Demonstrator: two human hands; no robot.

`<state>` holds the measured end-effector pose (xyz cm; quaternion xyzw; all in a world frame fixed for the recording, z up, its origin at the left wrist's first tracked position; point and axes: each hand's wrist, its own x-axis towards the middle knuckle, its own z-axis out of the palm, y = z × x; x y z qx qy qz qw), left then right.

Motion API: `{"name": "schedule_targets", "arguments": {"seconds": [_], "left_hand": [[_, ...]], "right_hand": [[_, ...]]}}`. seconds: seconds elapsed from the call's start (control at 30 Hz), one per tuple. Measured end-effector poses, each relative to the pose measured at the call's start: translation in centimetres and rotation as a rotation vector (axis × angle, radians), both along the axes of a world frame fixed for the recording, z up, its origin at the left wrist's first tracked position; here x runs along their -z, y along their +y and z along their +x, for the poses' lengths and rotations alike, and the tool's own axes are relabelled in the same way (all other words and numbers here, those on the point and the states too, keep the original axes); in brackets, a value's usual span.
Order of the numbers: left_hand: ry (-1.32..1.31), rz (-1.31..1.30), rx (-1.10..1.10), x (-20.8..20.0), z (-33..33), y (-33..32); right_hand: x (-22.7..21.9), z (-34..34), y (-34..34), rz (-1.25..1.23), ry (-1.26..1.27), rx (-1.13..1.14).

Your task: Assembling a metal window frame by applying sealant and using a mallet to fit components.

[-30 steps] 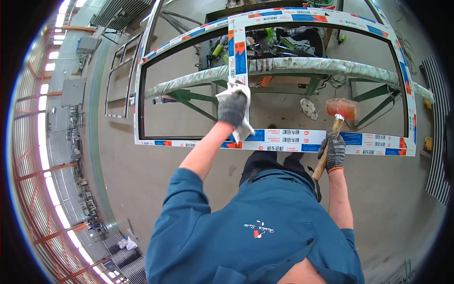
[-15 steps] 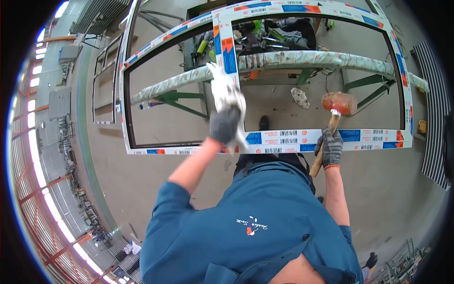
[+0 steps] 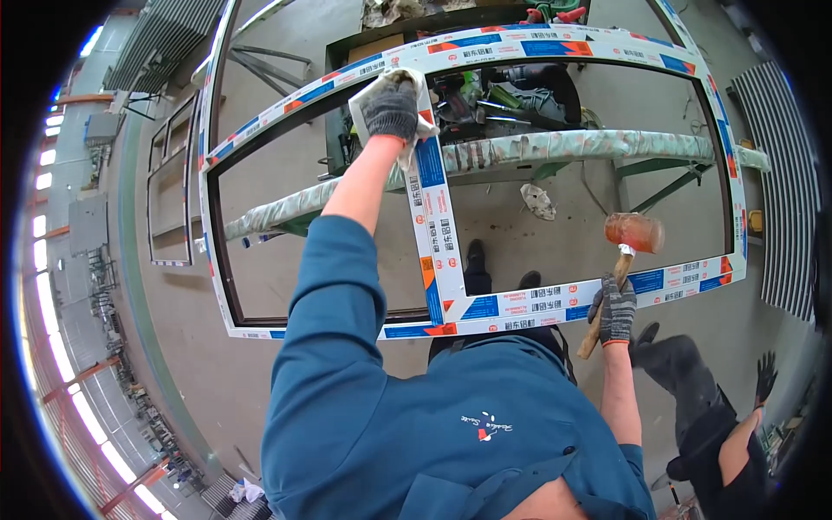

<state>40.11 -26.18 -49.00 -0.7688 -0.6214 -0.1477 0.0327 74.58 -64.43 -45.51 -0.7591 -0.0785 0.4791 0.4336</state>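
Observation:
A large window frame wrapped in white, blue and orange printed film stretches in front of me, with an upright bar dividing it. My gloved left hand is closed over a white rag, pressing it where the bar meets the far rail. Fingers of my gloved right hand wrap round the wooden handle of a mallet by the near rail. The mallet's amber-orange head points away from me, over the frame's right opening.
Beneath the frame runs a film-wrapped support beam on green legs. Behind it, a bin contains tools. A crumpled rag lies on the floor. Another person in dark clothes is close at my lower right. Ribbed panels stand at right.
My left hand has moved the rag away from me, up the dividing bar to the far rail. The mallet stays in my right hand. Another person has come in at lower right.

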Motion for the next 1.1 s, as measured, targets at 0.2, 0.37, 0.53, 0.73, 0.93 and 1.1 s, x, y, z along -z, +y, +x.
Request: {"name": "schedule_targets", "arguments": {"seconds": [0.2, 0.37, 0.53, 0.73, 0.93, 1.1], "left_hand": [[0.288, -0.022, 0.317, 0.4, 0.7, -12.4], [0.028, -0.057, 0.618, -0.6, 0.7, -23.8], [0.17, -0.044, 0.274, -0.2, 2.2, -4.6], [0.028, 0.158, 0.147, 0.1, 1.9, 3.1], [0.064, -0.159, 0.457, -0.1, 2.9, -17.5], [-0.185, -0.607, 0.626, -2.8, 0.8, -22.2]], "right_hand": [[0.2, -0.2, -0.4, 0.016, -0.049, 0.028], [0.0, -0.4, -0.1, -0.035, -0.059, 0.087], [0.3, -0.7, -0.2, -0.068, -0.072, 0.072], [1.4, -0.9, 0.0, 0.007, -0.108, 0.028], [0.7, -0.6, -0.4, 0.029, -0.067, 0.063], [2.0, -0.1, -0.7, 0.043, -0.029, 0.031]]}}
